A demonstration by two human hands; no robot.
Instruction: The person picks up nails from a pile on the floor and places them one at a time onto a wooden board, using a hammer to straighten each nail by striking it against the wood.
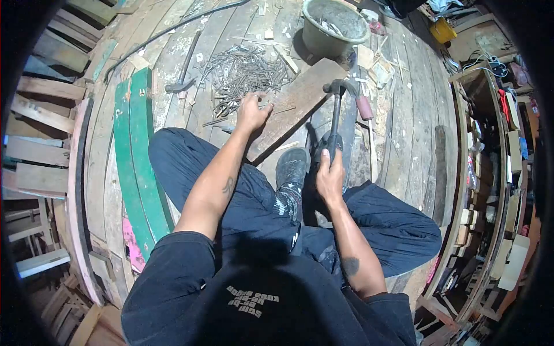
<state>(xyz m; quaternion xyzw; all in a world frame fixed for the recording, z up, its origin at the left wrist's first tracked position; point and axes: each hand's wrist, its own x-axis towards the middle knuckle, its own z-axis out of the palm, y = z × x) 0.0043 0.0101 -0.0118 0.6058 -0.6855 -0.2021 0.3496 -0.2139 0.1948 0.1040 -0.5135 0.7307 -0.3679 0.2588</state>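
My right hand (330,176) is wrapped round the handle of a claw hammer (336,109), whose head points away from me over the right side of a brown wooden board (300,104). At the board's left edge is my left hand (253,113), its fingers bent close together beside a large pile of nails (245,72). A thin nail (284,109) lies over the board near those fingertips; whether they touch it cannot be made out. Pliers or scissors with round handles (221,109) lie at the pile's near edge.
A grey bucket (334,29) stands beyond the board. Green planks (138,155) lie to the left, near another hammer (183,83) and a long bent bar (156,32). A pink-handled tool (364,108) is right of the board. Cluttered shelves (473,173) line the right side.
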